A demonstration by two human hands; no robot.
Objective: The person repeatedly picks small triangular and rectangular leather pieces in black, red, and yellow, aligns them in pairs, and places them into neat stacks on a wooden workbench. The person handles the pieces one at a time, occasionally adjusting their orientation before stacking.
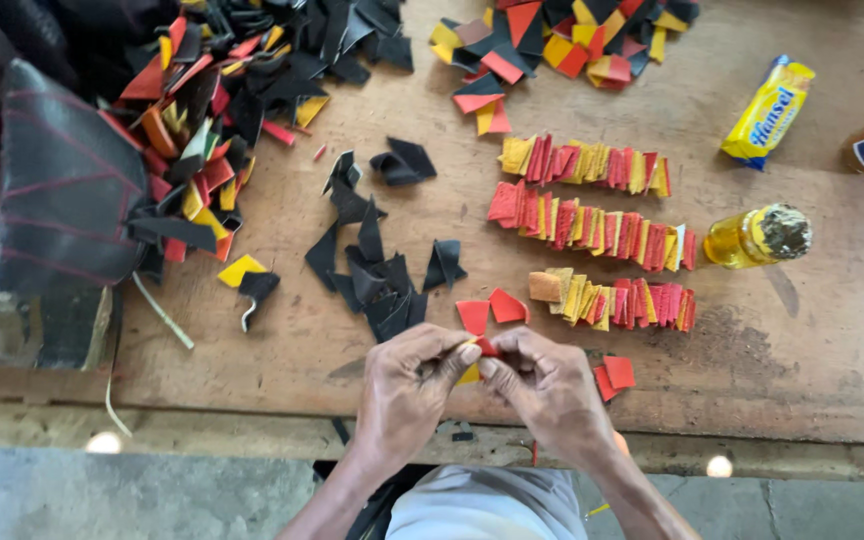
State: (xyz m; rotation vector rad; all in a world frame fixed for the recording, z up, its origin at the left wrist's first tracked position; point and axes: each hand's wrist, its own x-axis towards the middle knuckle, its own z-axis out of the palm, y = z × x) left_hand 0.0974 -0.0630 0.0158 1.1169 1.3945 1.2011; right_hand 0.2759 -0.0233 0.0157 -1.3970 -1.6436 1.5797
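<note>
down low, near the front edge of the table (802,380), left hand (404,390) and right hand (550,385) brought together, knuckles up, fingertips meeting in the middle. both forearms angled inward from the bottom of the view, wrists bent slightly. left fingers curled, thumb and forefinger pinching a small folded piece (479,355), red on top with a yellow corner showing below. right thumb and forefinger pressed on the same piece from the other side, remaining fingers tucked under. piece held just above the wood, between the two hands, not lying on the table.

just beyond the hands, two loose red pieces (492,310) flat on the wood; another pair of red pieces (614,375) beside the right hand. further right and up, three rows (592,225) of folded red and yellow pieces, packed edge to edge, one row behind the other. left of those, a scatter of black pieces (377,270). at the far left, a big mixed heap (212,110) of black, red and yellow pieces beside a dark stitched panel (62,190). at the top, a second pile (562,40) of mixed colours. right of the rows, a yellow bottle (757,237) lying on its side, and a yellow packet (767,110) well beyond it.
</note>
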